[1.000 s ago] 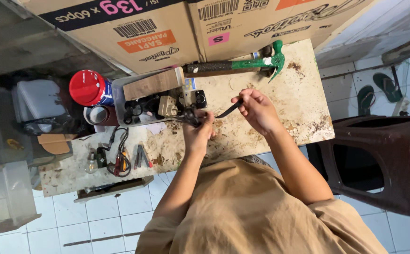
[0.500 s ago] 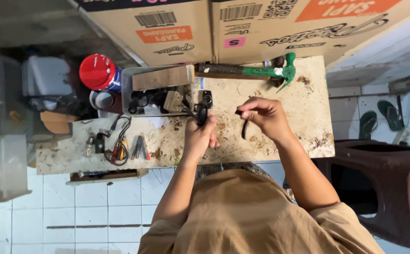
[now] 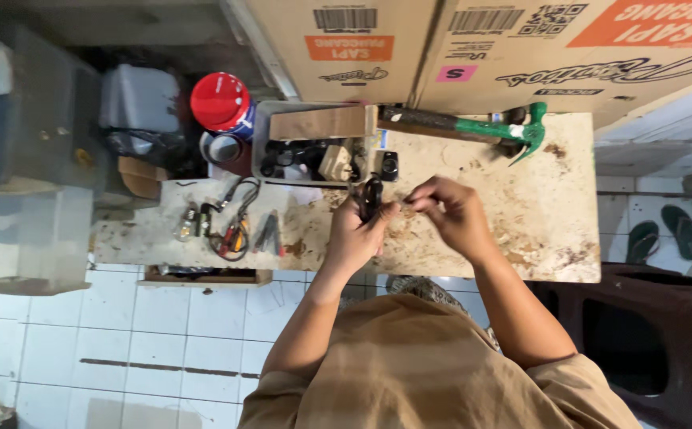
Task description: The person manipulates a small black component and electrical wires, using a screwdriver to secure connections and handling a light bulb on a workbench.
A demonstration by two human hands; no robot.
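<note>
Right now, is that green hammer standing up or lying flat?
Lying flat. The green hammer rests on its side along the far edge of the stained worktop, against the cardboard boxes, untouched.

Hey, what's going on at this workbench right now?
A person in a tan shirt is working at a stained worktable. The left hand grips a small dark part, and the right hand is brought up beside it, fingertips pinched together; what they pinch is too small to tell. A green-handled hammer lies at the back, next to a tray of small parts and a red-lidded jar. Small hand tools lie to the left.
</note>
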